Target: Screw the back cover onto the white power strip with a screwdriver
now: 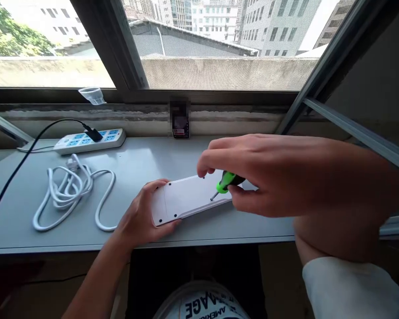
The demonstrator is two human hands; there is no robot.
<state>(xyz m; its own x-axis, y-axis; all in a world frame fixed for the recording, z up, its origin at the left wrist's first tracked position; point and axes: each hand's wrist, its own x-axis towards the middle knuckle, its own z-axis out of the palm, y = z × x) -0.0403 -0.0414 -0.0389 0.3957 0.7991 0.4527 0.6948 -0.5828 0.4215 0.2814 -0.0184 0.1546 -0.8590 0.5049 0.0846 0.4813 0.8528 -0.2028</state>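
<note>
Two hands working now: left hand (141, 217) clamped around the end of a white plastic casing (193, 197) flat on the desk (119, 177), right hand (269, 177) pinching a green-handled screwdriver (228, 182), tip at the casing, white coiled cord (64, 195) just left of it.

A wide window (219, 44) with a dark metal frame (129, 53) fills the far side, its fine mesh screen (199, 75) dimming the daylight, and an open casement (359, 93) angles in at right. Outside stand a concrete parapet (229, 73), a grey rooftop (186, 40), pale high-rise buildings (272, 26) and a leafy tree (9, 37). Below the stained sill (236, 116) runs a grey ledge (16, 195).
</note>
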